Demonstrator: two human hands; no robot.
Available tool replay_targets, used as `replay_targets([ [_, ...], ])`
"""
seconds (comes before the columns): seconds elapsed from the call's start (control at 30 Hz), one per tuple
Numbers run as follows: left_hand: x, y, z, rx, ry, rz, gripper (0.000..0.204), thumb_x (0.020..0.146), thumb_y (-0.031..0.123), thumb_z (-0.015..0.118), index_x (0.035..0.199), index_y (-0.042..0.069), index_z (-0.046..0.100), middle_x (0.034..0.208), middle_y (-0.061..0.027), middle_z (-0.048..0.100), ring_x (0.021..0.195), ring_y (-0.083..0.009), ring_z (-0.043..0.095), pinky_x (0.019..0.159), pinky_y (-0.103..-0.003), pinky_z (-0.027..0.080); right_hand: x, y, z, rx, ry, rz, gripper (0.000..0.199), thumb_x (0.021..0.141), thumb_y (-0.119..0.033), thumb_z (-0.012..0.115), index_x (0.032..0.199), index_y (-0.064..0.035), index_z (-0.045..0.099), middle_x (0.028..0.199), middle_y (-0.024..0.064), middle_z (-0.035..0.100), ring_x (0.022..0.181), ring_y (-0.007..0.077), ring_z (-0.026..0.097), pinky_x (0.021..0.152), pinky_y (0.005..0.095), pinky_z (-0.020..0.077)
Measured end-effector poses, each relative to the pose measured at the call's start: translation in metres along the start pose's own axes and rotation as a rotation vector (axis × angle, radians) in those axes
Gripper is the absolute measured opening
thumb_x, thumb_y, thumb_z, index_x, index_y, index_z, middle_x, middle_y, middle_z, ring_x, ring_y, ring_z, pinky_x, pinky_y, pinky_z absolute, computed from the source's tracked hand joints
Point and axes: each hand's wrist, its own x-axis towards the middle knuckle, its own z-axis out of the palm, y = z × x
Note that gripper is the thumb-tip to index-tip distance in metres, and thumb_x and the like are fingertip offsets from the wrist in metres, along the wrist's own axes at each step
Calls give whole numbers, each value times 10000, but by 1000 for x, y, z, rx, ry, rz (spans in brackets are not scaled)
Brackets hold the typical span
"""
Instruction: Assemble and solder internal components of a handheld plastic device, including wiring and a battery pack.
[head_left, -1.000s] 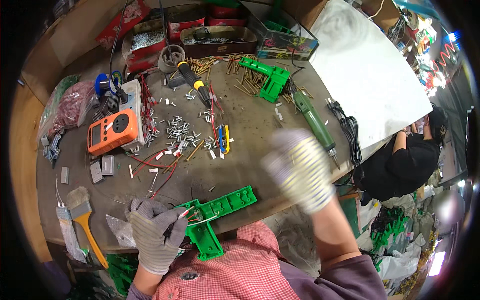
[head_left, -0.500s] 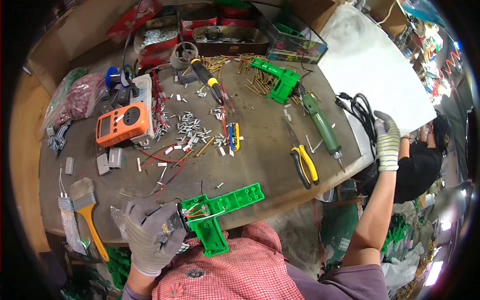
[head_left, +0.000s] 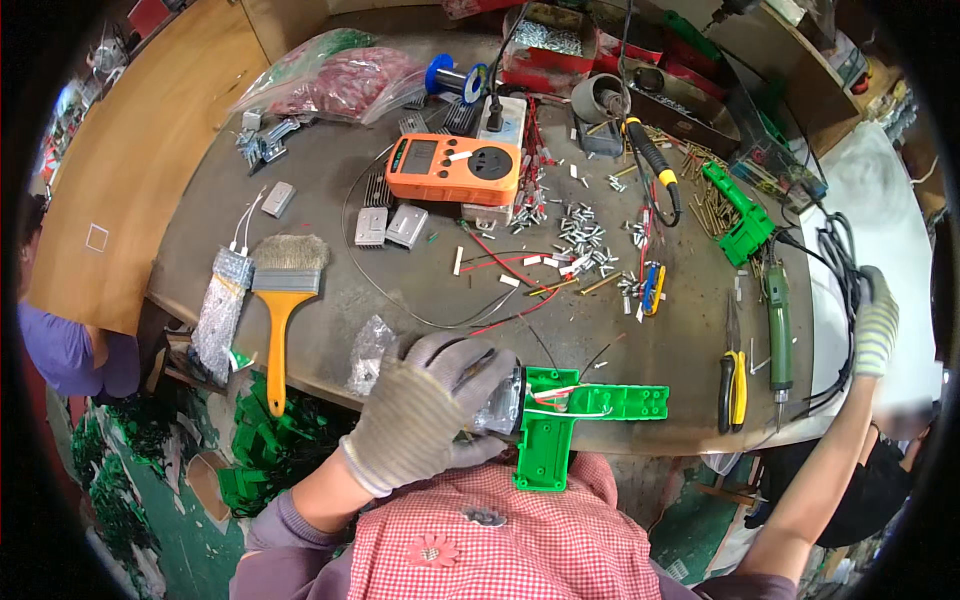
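My left hand [head_left: 415,415], in a striped grey glove, is closed around the round, dark-rimmed end of a green plastic housing [head_left: 546,450]. Clear wrapping shows at that end. The housing lies open side up over the table's near edge, with red and white wires [head_left: 560,398] inside. Far to the right, my gloved right hand [head_left: 876,325] is closed at a bundle of black cable [head_left: 838,250] beside a white sheet. Its fingertips are partly hidden. Left of that hand lie a green electric screwdriver [head_left: 779,330] and yellow-and-black pliers [head_left: 733,385].
An orange meter [head_left: 455,168], loose screws [head_left: 585,235] and grey metal blocks [head_left: 405,227] cover the middle. A brush [head_left: 280,320] and a bubble-wrapped part [head_left: 222,315] lie left. Behind are screw bins [head_left: 545,45] and another green housing [head_left: 740,215]. Other people sit at both sides.
The view has swung left, so the table's things appear farther right. My left hand keeps its hold on the green housing. My right hand is still at the black cable.
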Motion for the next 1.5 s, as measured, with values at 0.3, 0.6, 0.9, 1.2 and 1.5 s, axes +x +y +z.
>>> replay_targets([
  [0.3,31,-34,-14,-79,228,-27,427,802,305,731,1144,70,629,1041,-149,639,1024,-367,592,867,-469,476,-10,34,38,244,-380,135,249,946,-214,608,1155,-85,652,682,51,598,472,133,495,456,335,457],
  [0.6,104,-72,7,255,238,-310,138,822,190,707,871,79,641,879,-159,652,878,-359,637,768,-469,494,-80,27,73,-33,-702,42,535,781,-222,752,1241,3,598,1050,253,691,988,368,664,908,410,525],
  [0.9,103,-82,5,410,93,-338,160,751,168,742,857,95,647,888,-123,661,889,-334,649,775,-475,473,-82,26,56,87,-667,53,421,774,-289,727,1069,5,667,997,245,692,948,423,653,864,457,518],
  [1.2,98,-83,0,274,389,-90,91,816,80,664,875,62,598,860,-138,633,820,-333,631,735,-438,480,-1,94,24,440,199,-22,288,855,-138,638,1120,-29,612,767,91,647,583,118,556,531,262,451],
  [1.5,29,-39,-6,-173,560,-217,100,845,23,640,917,28,571,792,-79,568,697,-204,552,675,-307,469,87,-33,-83,1286,-21,233,312,968,-125,595,1241,26,598,885,27,667,572,12,480,505,127,398],
])
